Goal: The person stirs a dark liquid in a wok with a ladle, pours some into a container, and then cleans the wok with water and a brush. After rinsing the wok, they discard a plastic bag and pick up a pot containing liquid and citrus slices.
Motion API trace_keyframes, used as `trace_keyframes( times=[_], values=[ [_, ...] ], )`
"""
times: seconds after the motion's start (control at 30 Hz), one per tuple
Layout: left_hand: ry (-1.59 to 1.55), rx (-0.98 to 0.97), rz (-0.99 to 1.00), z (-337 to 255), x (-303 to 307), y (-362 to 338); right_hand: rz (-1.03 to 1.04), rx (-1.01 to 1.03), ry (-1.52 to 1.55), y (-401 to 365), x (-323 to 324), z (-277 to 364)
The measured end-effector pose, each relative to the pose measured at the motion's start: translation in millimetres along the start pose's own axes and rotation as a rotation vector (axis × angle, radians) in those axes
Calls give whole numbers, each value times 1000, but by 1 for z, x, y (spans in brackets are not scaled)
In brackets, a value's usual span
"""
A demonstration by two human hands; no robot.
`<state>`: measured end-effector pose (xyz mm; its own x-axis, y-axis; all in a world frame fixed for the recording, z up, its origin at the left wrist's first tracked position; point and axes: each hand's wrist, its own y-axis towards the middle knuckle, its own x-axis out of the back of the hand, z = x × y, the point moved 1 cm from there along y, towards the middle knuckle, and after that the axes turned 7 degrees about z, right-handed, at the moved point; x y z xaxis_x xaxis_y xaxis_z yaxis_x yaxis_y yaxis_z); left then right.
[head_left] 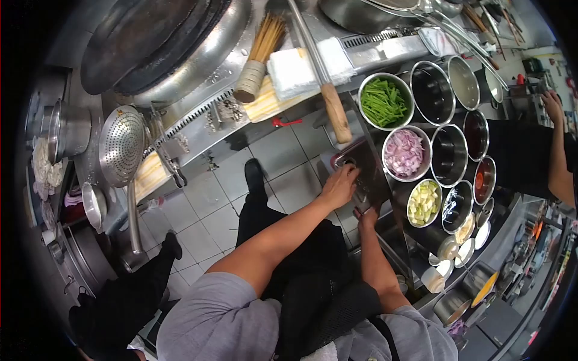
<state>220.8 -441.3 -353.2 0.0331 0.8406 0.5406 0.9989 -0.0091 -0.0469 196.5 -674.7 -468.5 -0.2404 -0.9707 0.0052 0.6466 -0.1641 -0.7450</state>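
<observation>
My left hand (342, 183) is closed at a small round object in the opening below the counter edge, left of the metal bowls; what its fingers hold is too small to make out. Just below and to the right, my right hand (367, 218) is closed beside a shiny metal surface (376, 174), its grip partly hidden. Nearest to the hands are a bowl of chopped pink onion (404, 153) and a bowl of pale green cubes (424, 203). A bowl of cut green vegetable (384, 102) stands above them. A wooden-handled tool (335, 113) juts over the counter edge.
A large wok (232, 36), a bamboo brush (260, 57) and white cloths (310, 67) lie at the top. A perforated ladle (122, 146) hangs over the left edge. One person's legs (135, 289) are at lower left; another person's arm (560, 150) is at right.
</observation>
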Motion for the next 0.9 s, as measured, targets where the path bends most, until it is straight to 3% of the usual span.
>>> trace_keyframes(
  times=[0.1,0.23,0.3,0.33,0.37,0.43,0.5,0.53,0.57,0.6,0.63,0.67,0.7,0.73,0.8,0.9],
  values=[
    [145,-54,-139,-9,-16,23,-17,17,-16,-2,3,-4],
    [137,-171,70,-16,-52,44,11,51,-25,-20,-4,0],
    [163,-227,-77,-28,-68,40,162,25,17,-24,0,-4],
    [222,-113,60,-33,-71,39,166,28,22,-30,-2,-4],
    [228,-117,56,-33,-78,42,188,-5,14,-37,-4,-3],
    [322,88,151,-30,-96,53,216,-33,2,-44,-4,1],
    [282,124,217,-43,-90,59,218,-94,-3,-43,-3,-8],
    [257,157,285,-56,-66,55,308,-85,-74,-29,8,-18],
    [278,205,269,-46,-84,55,347,12,-80,-27,8,-22],
    [241,294,242,-60,-69,53,521,-11,-117,-33,11,-12],
    [214,325,357,-57,-72,57,426,-47,-9,-51,-2,-1],
    [213,408,221,-53,-82,56,564,3,59,-47,0,-7],
    [297,336,30,-40,-102,50,555,-34,-3,-49,-2,-4],
    [190,295,-48,-54,-81,40,542,-57,-36,-50,-5,-7],
    [165,325,-135,-26,-109,37,547,-76,-80,-49,-14,-10],
    [62,319,-217,-22,-88,27,567,-64,-125,-52,-16,-11]
  ],
)
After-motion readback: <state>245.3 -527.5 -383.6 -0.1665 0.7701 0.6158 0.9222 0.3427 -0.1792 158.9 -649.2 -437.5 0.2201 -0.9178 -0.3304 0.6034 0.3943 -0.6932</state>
